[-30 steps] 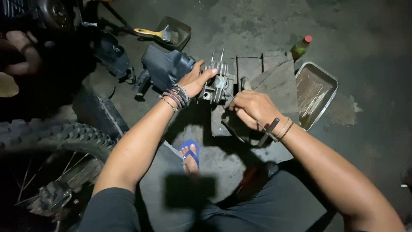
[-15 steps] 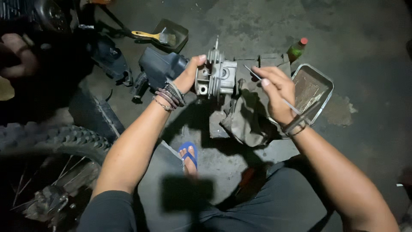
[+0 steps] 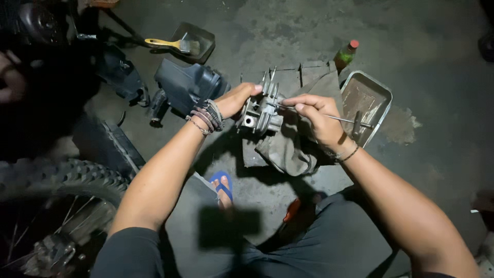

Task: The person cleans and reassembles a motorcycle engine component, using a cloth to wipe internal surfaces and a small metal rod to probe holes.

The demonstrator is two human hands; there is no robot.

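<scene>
Holding a finned grey metal engine cylinder at frame centre, the left hand stays closed around its left side. The right hand, fingers pinched shut on a thin steel T-handle rod, has brought the tip from above the cylinder a moment ago into contact with its fins, suggesting probing has begun. Behind lie a grey rag and a metal tray.

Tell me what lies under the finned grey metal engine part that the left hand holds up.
Under the finned grey metal engine part a crumpled grey cloth lies on the dark concrete floor. The cloth covers whatever is beneath it.
</scene>
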